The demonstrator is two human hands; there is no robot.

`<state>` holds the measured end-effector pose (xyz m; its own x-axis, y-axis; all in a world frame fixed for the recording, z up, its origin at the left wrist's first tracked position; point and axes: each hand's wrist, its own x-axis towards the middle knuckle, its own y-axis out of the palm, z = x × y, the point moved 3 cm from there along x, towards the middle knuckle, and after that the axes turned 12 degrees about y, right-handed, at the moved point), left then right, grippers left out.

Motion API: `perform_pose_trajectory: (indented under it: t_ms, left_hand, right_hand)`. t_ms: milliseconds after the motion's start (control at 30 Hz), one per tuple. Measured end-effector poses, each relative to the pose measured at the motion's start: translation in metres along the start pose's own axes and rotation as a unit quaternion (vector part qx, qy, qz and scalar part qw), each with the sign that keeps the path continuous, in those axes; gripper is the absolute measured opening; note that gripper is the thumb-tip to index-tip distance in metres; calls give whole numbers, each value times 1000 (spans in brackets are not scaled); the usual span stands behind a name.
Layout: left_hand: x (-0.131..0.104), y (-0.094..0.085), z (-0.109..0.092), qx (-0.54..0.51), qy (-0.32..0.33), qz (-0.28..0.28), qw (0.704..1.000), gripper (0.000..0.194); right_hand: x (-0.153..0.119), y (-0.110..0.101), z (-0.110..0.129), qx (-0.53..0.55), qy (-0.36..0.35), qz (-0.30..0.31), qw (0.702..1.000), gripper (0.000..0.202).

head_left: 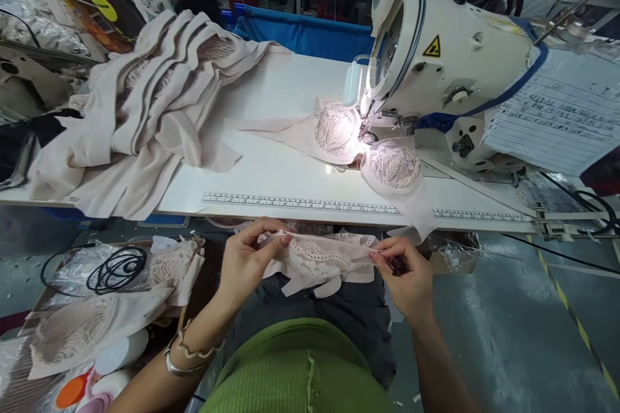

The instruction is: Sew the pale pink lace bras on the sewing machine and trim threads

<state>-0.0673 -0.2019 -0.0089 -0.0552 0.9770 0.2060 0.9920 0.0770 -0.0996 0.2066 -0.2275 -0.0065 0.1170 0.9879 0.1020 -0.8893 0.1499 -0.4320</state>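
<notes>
Above my lap, a pale pink lace bra piece (322,259) is stretched level between my two hands, just below the table's front edge. My left hand (249,259) pinches its left end between thumb and fingers. At the other end, my right hand (405,277) is closed on the edge. A small dark object (400,264) shows within the right fingers; its kind is unclear. On the table, a pale pink bra (390,164) lies under the lit needle area of a white sewing machine (436,51), one wing hanging over the front edge.
A heap of pale pink bra pieces (165,110) covers the table's left side. A printed ruler (310,202) runs along the front edge. Handwritten paper (562,103) hangs on the machine. Lower left, a box holds more bra pieces (92,326), a coiled black cable (116,270) and bottles.
</notes>
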Motion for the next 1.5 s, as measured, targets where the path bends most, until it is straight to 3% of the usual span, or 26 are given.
perform_pose_trajectory:
  t_ms: [133,233,400,567,667,800,867,900,1000,1200,1333,1500]
  left_hand:
    - [1,-1,2,5,20,-14,1000,6]
    - [3,-1,3,11,48,-14,999,4]
    - [3,3,10,-12,64,-7,998,6]
    - [6,0,12,-71,52,12,996,6]
    - [11,0,5,-89,23,130,987,10]
    - [9,22,-14,-28,68,334,940,45]
    - [4,38,-22,-18,115,361,925,25]
    - [1,45,-24,-20,135,357,924,13]
    - [-3,58,-26,-33,158,316,935,21]
    - [5,54,-24,-42,162,289,942,18]
    - [8,54,-25,-32,160,284,945,17]
    - [7,58,-27,-64,143,292,944,19]
  right_hand:
    - [1,-1,1,-53,-4,-39,998,5]
    - [4,-3,4,-81,-14,-30,996,5]
    - [12,-13,15,-29,-19,22,999,14]
    - [22,-29,26,37,-11,133,990,15]
    - [25,-29,38,59,-33,193,979,15]
    - [21,-7,55,-23,-63,216,974,14]
    - [17,8,59,-60,-73,230,969,13]
    - [16,14,58,-69,-76,235,967,13]
    - [14,18,49,-84,-64,235,966,7]
    - [15,3,19,-36,30,222,974,16]
    - [15,2,22,-7,-4,227,974,10]
    - [15,2,30,38,1,186,982,12]
